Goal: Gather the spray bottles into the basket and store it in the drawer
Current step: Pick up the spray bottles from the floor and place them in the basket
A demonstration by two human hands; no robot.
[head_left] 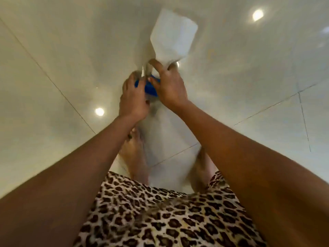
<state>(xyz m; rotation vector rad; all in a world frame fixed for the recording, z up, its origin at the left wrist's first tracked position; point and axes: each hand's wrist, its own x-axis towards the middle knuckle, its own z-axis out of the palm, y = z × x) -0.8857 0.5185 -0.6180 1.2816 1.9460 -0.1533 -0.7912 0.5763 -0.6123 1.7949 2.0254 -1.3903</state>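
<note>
A white spray bottle (173,35) is held out in front of me above the floor, its body pointing away and its blue spray head (150,87) toward me. My right hand (169,84) grips the bottle's neck. My left hand (133,98) is closed on the blue spray head from the left. The nozzle is mostly hidden by my fingers. No basket or drawer is in view.
A glossy pale tiled floor (249,86) fills the view, with ceiling lights reflected in it. My bare feet (135,154) stand below my hands, and a leopard-print garment (160,211) covers the bottom of the frame.
</note>
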